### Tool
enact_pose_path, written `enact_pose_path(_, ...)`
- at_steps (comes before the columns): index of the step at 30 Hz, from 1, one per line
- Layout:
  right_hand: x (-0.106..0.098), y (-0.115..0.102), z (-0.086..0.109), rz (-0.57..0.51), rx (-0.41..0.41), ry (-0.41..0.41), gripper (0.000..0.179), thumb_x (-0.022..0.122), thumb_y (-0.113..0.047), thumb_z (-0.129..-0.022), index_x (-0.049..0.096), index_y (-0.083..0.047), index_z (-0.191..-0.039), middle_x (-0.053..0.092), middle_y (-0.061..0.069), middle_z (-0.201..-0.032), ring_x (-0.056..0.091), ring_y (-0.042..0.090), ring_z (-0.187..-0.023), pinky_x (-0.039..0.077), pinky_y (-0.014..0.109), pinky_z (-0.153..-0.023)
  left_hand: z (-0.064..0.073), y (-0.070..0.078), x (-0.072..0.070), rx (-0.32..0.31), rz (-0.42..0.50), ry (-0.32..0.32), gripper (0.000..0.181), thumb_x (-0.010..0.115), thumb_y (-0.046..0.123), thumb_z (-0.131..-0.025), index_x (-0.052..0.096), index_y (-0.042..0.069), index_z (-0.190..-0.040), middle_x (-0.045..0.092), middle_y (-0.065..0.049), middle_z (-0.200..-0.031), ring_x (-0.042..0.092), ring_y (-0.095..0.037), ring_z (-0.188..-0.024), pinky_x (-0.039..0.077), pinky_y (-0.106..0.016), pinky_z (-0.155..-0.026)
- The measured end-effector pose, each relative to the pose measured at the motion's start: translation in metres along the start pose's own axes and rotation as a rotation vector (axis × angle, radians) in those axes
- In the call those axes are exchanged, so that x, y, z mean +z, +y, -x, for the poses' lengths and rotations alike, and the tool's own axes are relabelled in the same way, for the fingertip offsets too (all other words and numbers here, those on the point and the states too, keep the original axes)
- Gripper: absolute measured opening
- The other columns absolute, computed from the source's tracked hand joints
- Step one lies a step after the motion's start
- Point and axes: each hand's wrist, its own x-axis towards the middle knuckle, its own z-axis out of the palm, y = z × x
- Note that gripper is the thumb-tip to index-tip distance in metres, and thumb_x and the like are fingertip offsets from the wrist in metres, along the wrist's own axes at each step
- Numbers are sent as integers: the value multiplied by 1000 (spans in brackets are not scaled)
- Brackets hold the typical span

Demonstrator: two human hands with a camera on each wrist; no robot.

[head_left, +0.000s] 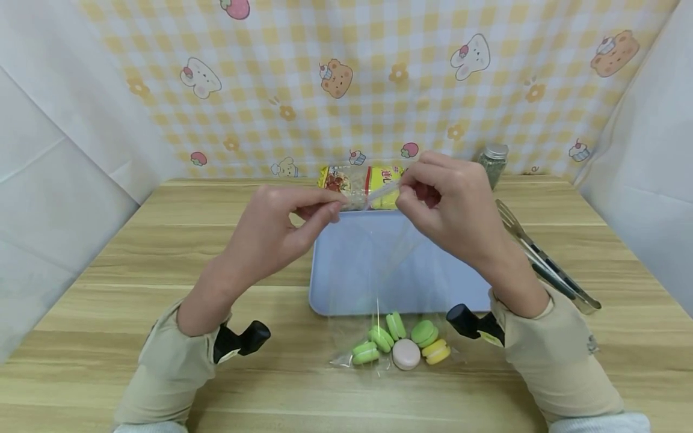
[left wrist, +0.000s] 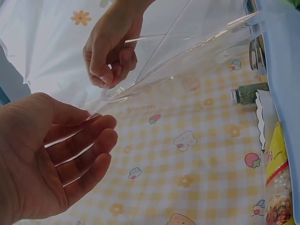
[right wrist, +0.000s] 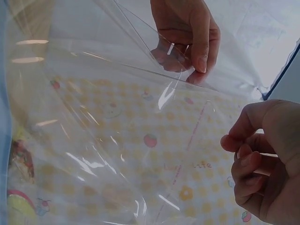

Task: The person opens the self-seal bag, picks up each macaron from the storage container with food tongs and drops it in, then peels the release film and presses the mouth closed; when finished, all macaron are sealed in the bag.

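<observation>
A checked cloth (head_left: 368, 102) hangs far, white sheets (head_left: 54, 150) left and right, around a wood table (head_left: 162, 252) bearing a blue tray (head_left: 320, 287). Nearer, the left hand (head_left: 276, 225) and right hand (head_left: 452, 201) pinch a clear bag (head_left: 387, 288) by its top, macarons (head_left: 406, 353) in its near end.

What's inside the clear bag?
Six macarons near the bottom of the bag: four green ones, a pale one and a yellow one. Their undersides can't be seen; the macarons themselves cover them.
</observation>
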Motion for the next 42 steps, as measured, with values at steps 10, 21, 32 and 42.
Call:
enact_pose_path(10, -4, 4, 1, 4, 54, 28, 20, 47, 3, -76, 61, -5, -63, 45, 1, -58, 37, 9, -52, 28, 22, -49, -2, -6, -2, -82, -41, -13, 11, 65, 4, -86, 73, 1, -93, 71, -4, -86, 63, -7, -67, 51, -20, -61)
enact_pose_path(21, -23, 16, 3, 60, 197, 31, 20, 48, 3, -76, 61, -4, -63, 48, 3, -60, 38, 11, -53, 28, 21, -49, -4, -10, -6, -102, -132, -70, 9, 65, 10, -88, 72, 4, -88, 70, -1, -80, 61, -7, -64, 51, -23, -60)
enact_pose_path(32, -40, 29, 4, 85, 234, 59, 20, 49, 3, -76, 61, -4, -63, 49, 2, -59, 37, 9, -53, 27, 20, -50, -2, -13, -5, -115, -153, -62, 9, 65, 7, -87, 72, 2, -90, 70, -4, -81, 63, -9, -65, 52, -23, -61)
enact_pose_path(42, -46, 33, 3, 110, 278, 49, 20, 49, 0, -77, 61, -4, -62, 48, 3, -60, 37, 9, -54, 28, 23, -51, -2, -16, -6, -108, -178, -52, 10, 64, 7, -87, 72, 2, -90, 69, -3, -79, 61, -9, -63, 51, -23, -60)
